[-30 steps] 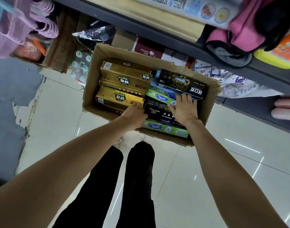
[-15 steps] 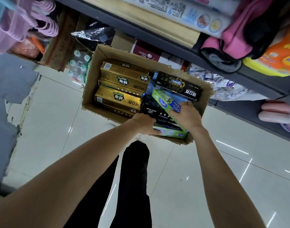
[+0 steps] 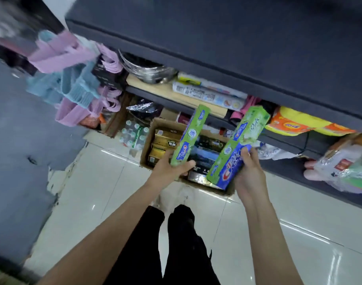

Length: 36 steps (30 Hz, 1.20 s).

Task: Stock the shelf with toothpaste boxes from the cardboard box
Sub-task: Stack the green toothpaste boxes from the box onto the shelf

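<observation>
Legs [image 3: 176,243] in black stand nearest, on pale floor [image 3: 93,202] tiles. Beyond them each hand carries one green toothpaste pack clear of the carton. The left hand [image 3: 170,171] has its grip curled round the lower end of the slim pack [image 3: 189,136], thumb across the front. The right hand [image 3: 249,173] has its grip wrapped round the lower end of the wider pack [image 3: 237,147], fingers on its right face. Both packs run with their long axes toward 1 o'clock, free ends up and away from the person, already aimed at the shelving. The two packs are near each other but apart.

Directly under the hands sits the carton [image 3: 147,145] on the floor, gold boxes [image 3: 165,140] in its 9 o'clock half, dark boxes [image 3: 204,155] in the middle.

Farther, at 12 to 3 o'clock, the dark shelf edge [image 3: 217,64] juts out overhead; I judge it the thing to clear as the packs rise. The right hand looks nearer the shelving. Lower shelves behind the carton are crowded with wrapped goods [image 3: 209,95], so open room seems scarce there. Pink and blue hangers [image 3: 73,87] hang at 10 o'clock.
</observation>
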{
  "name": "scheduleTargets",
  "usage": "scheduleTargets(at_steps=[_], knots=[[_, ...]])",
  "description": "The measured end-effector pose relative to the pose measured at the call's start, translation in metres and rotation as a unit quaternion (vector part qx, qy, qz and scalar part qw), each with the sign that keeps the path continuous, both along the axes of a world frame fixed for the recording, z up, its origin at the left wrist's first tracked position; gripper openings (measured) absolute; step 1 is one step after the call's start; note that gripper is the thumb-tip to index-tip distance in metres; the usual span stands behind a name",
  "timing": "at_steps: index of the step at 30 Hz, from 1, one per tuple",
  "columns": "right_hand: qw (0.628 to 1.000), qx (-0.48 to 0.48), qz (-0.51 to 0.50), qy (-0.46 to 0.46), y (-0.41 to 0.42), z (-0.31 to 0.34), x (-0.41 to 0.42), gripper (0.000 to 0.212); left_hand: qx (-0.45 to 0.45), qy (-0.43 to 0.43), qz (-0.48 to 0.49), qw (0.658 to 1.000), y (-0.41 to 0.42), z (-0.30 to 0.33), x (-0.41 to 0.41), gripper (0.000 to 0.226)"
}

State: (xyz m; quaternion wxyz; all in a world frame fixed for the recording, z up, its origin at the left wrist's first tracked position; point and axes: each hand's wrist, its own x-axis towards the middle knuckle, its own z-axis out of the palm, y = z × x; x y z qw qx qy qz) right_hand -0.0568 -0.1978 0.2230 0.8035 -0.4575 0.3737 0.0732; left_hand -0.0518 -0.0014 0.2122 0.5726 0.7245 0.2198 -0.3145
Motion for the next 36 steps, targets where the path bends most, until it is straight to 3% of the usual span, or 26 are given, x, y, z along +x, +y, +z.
scheduleTargets(at_steps=[4, 7, 9, 12, 14, 17, 20, 23, 25, 29, 31, 34, 36], knots=[[0.996, -0.038, 0.06, -0.055, 0.047, 0.049, 0.022, 0.036, -0.029, -0.06, 0.056, 0.996, 0.01, 0.061, 0.013, 0.057], [0.987, -0.047, 0.115, -0.1, 0.075, 0.078, 0.036, 0.04, -0.028, -0.064, 0.035, 0.997, 0.036, 0.087, 0.025, 0.069], [0.978, -0.039, 0.157, -0.134, 0.085, 0.094, 0.049, 0.055, -0.036, -0.076, 0.014, 0.996, 0.06, 0.101, 0.032, 0.062], [0.972, -0.045, 0.156, -0.172, 0.083, 0.113, 0.082, 0.075, 0.001, -0.131, -0.016, 0.991, 0.101, 0.114, 0.045, 0.063], [0.957, -0.095, 0.183, -0.205, 0.081, 0.126, 0.109, 0.076, 0.046, -0.162, -0.045, 0.985, 0.129, 0.121, 0.057, 0.063], [0.886, -0.188, 0.358, -0.226, 0.091, 0.148, 0.148, 0.062, 0.099, -0.194, -0.067, 0.974, 0.172, 0.126, 0.078, 0.061], [0.781, -0.256, 0.517, -0.24, 0.116, 0.161, 0.186, 0.047, 0.104, -0.203, -0.069, 0.971, 0.214, 0.119, 0.101, 0.069], [0.661, -0.414, 0.567, -0.266, 0.151, 0.165, 0.218, 0.042, 0.128, -0.213, -0.087, 0.965, 0.25, 0.114, 0.13, 0.067], [0.628, -0.468, 0.556, -0.278, 0.175, 0.162, 0.237, 0.034, 0.14, -0.216, -0.101, 0.961, 0.271, 0.113, 0.151, 0.065], [0.708, -0.418, 0.495, -0.281, 0.194, 0.145, 0.27, 0.031, 0.154, -0.232, -0.067, 0.958, 0.302, 0.108, 0.191, 0.069], [0.758, -0.421, 0.419, -0.272, 0.196, 0.134, 0.284, 0.029, 0.157, -0.244, 0.012, 0.957, 0.313, 0.108, 0.209, 0.059], [0.858, -0.378, 0.27, -0.222, 0.208, 0.109, 0.305, 0.016, 0.073, -0.223, 0.151, 0.96, 0.325, 0.113, 0.233, 0.037], [0.886, -0.383, 0.191, -0.181, 0.223, 0.091, 0.325, 0.012, 0.043, -0.219, 0.18, 0.958, 0.332, 0.114, 0.248, 0.027]])
